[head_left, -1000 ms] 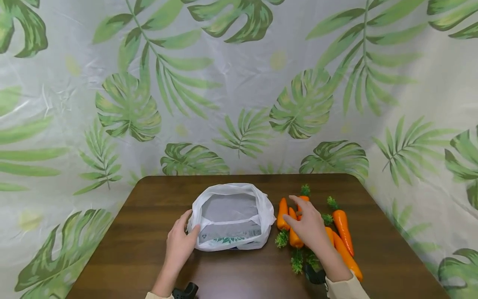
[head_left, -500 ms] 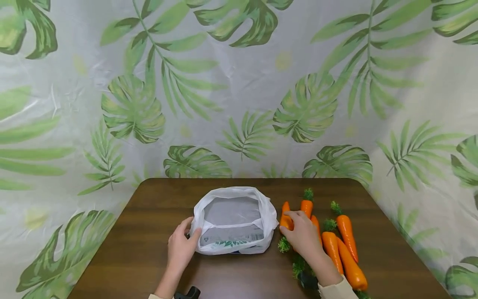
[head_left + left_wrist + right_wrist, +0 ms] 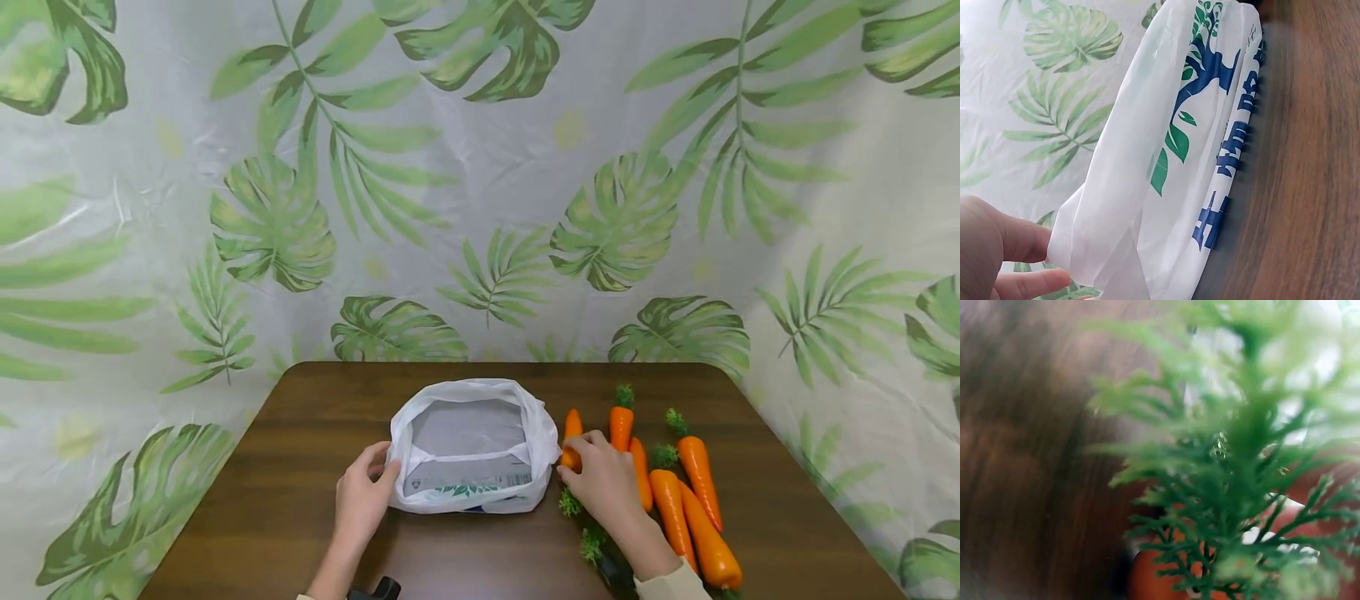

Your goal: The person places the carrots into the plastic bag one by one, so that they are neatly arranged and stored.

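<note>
At the left side of an open white plastic bag (image 3: 472, 503), my left hand (image 3: 363, 492) pinches the rim between thumb and fingers. In the left wrist view the bag (image 3: 1110, 206) shows a green leaf print and blue lettering. My right hand (image 3: 607, 483) grips an orange carrot (image 3: 571, 459) right beside the bag's right edge, its palm hiding part of it. Another carrot tip (image 3: 573, 421) shows just beyond the fingers. Blurred green carrot leaves (image 3: 1222, 487) fill much of the right wrist view, with orange carrot (image 3: 1154, 575) behind them.
Several more carrots with green tops lie to the right of my right hand, among them an upright-pointing carrot (image 3: 699, 475) and a large carrot (image 3: 708, 542). All rest on a dark wooden table (image 3: 247, 517). A leaf-patterned sheet (image 3: 495, 192) hangs behind it.
My right hand has come down from above the carrots, moved left and closed its fingers on one near the bag. My left hand stays at the bag's rim. The view has shifted slightly.
</note>
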A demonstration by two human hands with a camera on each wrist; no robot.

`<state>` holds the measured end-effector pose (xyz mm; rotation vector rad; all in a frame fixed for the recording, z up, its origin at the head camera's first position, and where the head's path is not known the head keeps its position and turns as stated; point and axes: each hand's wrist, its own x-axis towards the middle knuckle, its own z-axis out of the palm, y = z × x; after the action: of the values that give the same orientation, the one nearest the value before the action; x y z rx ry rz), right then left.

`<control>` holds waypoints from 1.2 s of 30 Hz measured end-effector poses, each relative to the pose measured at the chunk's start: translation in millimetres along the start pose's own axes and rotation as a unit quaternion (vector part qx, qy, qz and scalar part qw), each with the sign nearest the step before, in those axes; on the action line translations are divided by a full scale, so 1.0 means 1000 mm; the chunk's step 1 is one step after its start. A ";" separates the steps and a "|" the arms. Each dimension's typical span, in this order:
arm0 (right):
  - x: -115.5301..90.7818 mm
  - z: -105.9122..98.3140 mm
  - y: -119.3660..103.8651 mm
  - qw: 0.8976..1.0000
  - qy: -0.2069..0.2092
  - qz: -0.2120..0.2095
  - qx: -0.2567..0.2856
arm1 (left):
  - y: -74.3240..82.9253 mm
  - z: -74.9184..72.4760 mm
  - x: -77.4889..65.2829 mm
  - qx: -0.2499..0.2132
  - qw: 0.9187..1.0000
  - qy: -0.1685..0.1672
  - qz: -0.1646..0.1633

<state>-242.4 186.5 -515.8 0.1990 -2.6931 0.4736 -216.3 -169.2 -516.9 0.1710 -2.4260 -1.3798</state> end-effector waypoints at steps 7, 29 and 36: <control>-0.004 0.004 0.002 1.000 -0.004 0.002 -0.007 | -0.001 0.001 -0.003 -0.005 1.000 0.001 0.007; 0.005 0.006 0.011 0.997 -0.031 0.059 -0.040 | -0.001 0.002 0.000 -0.021 1.000 -0.009 -0.006; 0.004 0.009 0.013 0.997 -0.025 0.067 -0.021 | 0.001 0.002 -0.002 -0.019 1.000 -0.011 -0.009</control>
<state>-252.1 195.4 -526.0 0.0177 -2.7749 0.4561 -215.2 -166.4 -517.4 0.1686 -2.4199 -1.4433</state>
